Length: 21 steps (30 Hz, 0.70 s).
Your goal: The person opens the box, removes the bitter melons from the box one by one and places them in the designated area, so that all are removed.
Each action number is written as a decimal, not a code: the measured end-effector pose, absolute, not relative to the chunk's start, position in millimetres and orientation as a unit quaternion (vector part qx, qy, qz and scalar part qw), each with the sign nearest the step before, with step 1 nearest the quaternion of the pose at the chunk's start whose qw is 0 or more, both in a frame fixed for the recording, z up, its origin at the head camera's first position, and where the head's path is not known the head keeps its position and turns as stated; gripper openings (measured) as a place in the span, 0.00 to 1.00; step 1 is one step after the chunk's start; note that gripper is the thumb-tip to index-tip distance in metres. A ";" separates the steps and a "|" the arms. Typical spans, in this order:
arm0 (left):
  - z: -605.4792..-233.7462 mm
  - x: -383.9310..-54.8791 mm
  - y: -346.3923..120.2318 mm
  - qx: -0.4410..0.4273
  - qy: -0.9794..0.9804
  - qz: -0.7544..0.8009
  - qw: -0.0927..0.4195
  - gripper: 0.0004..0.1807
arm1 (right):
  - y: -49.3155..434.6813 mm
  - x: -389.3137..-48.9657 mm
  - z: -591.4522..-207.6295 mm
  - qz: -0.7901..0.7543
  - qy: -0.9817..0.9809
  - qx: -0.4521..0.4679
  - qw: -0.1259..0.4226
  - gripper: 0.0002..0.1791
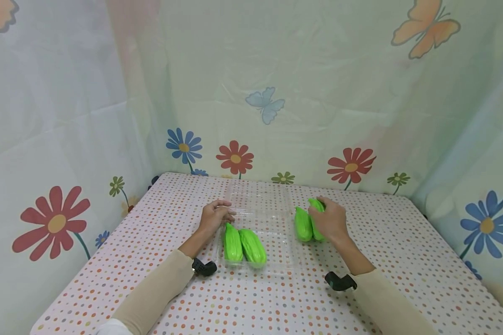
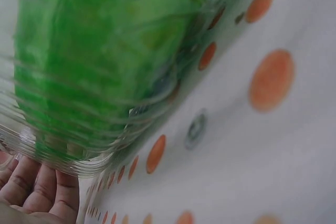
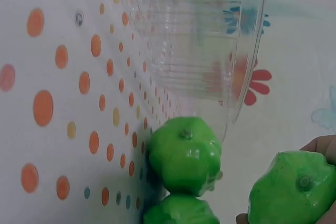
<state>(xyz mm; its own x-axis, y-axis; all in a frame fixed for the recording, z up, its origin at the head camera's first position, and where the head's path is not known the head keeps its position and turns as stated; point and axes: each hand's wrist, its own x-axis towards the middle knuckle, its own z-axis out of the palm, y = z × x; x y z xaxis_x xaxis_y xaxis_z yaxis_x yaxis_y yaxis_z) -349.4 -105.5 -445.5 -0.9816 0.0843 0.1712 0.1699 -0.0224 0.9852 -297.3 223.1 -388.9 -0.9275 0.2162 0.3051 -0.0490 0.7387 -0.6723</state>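
My left hand holds the far left edge of a clear plastic container. In the left wrist view, its fingers reach the container's ribbed wall. Side by side in the container lie two bright green, ridged bitter melons, the left melon and the right melon. My right hand grips another bitter melon, raised off the table to the right of the container. Below it, two more melons lie against each other, one melon shown whole in the right wrist view.
The container's clear lid stands open behind it. A dotted cloth covers the table. A curtain with flowers and butterflies surrounds the table at the back and sides.
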 end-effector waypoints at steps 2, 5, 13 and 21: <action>-444.8 -349.8 -106.2 -0.090 -0.700 -0.708 0.023 0.17 | 225.6 -297.5 -387.9 0.364 -0.911 -0.050 0.185 0.30; -448.8 -353.7 -106.2 -0.089 -0.698 -0.710 0.023 0.17 | 229.4 -298.7 -387.5 0.365 -0.910 -0.060 0.190 0.30; -454.4 -358.1 -104.9 -0.084 -0.705 -0.703 0.041 0.19 | 243.2 -304.6 -394.7 0.359 -0.907 -0.076 0.208 0.28; -454.6 -355.8 -104.5 -0.085 -0.706 -0.702 0.042 0.21 | 259.1 -308.1 -399.6 0.352 -0.907 -0.079 0.216 0.27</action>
<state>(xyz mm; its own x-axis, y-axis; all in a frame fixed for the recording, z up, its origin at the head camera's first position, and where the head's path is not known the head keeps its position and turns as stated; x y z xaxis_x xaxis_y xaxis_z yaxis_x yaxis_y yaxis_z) -355.8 -104.5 -454.6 -0.9821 0.0609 0.1783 0.1786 -0.0003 0.9839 -308.1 259.1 -399.6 -0.8940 0.2950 0.3371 -0.0094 0.7400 -0.6725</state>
